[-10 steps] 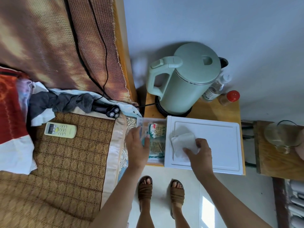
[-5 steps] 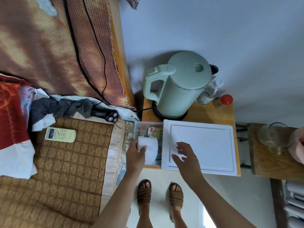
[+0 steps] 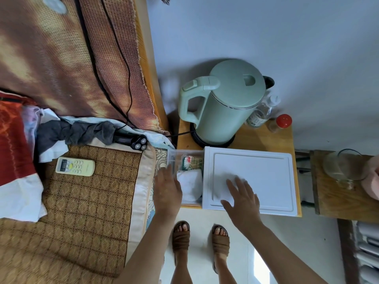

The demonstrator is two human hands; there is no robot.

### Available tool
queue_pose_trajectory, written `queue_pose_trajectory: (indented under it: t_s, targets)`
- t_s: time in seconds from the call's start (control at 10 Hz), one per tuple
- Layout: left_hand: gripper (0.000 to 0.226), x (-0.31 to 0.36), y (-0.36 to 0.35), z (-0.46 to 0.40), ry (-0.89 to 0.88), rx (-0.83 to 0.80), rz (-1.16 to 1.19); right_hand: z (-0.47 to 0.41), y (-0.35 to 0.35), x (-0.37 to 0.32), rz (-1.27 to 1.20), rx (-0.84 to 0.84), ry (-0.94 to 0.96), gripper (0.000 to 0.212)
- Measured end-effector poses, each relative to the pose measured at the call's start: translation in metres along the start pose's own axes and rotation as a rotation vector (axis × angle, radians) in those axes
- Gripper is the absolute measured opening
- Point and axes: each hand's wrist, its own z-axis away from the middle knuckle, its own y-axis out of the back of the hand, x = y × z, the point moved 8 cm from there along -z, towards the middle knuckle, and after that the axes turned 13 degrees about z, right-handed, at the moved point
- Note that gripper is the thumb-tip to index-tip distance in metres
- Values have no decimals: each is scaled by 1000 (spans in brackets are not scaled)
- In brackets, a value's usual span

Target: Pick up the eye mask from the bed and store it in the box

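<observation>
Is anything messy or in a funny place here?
A little. The box's clear drawer is still pulled out, with the white eye mask lying in it. On the bed, a grey cloth is bunched up beside an electric shaver and a remote control. Nothing looks spilled or broken.

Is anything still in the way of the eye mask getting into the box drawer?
Nothing visible. The white eye mask already lies inside the pulled-out clear drawer of the box, beside a packet. The left hand rests at the drawer's front; the right hand lies flat on the box top.
</observation>
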Motion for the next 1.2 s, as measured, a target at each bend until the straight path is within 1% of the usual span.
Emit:
queue_pose_trajectory:
  t_s: [0.1,0.2,0.3,0.4,0.5,0.6,0.7,0.8,0.9,1.0,1.1,1.2]
  targets:
    - [49,-25,5,-4,147,-35,119,0,-4,-2,57,-33,2,61]
    - [51,-44,-12,-2,410,-207,431,0,-4,-4,62,-40,8,59]
    - [48,-44,-21,-4,479,-263,584,0,-6,-3,103,-76,6,59]
    - [45,-33,-25,-6,464,-294,571,0,-9,-1,194,-92,-1,60]
    - [44,-11,-45,0,459,-406,559,1,-11,-3,215,-95,0,61]
    - [44,14,-76,14,509,-519,657,2,-10,-5,165,-92,6,64]
    - [47,29,-88,19,447,-550,642,3,-11,-4,177,-68,15,66]
    - [51,36,-92,20,315,-525,575,3,-10,-3,163,-59,19,67]
    - [39,34,-91,21,325,-524,567,3,-10,-3,168,-75,24,68]
    - [29,36,-83,26,315,-474,515,4,-6,-2,130,-96,49,66]
    - [35,39,-75,31,223,-457,382,7,1,6,114,-105,71,64]
    - [39,41,-59,38,238,-399,213,13,12,14,156,-120,99,62]
